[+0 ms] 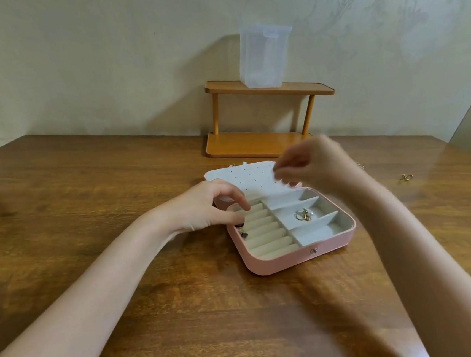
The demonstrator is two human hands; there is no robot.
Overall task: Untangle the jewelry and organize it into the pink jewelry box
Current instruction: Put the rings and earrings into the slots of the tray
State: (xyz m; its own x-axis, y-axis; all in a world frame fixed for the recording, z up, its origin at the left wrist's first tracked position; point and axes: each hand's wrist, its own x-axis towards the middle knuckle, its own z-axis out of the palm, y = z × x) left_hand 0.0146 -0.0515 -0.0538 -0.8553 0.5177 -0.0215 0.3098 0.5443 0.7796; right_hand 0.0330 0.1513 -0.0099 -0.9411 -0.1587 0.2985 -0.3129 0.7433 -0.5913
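Your left hand curls at the pink jewelry box's nine o'clock edge; your right hand's grip is too blurred to tell. Two rings share one compartment.

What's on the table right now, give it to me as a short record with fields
box: pink jewelry box, lid open
middle compartment: gold rings
ring rolls: small dark piece at the left end
left hand: fingers curled at the box's left edge
right hand: blurred, raised over the lid
loose on table: gold piece, far right
behind: wooden shelf, clear container on top
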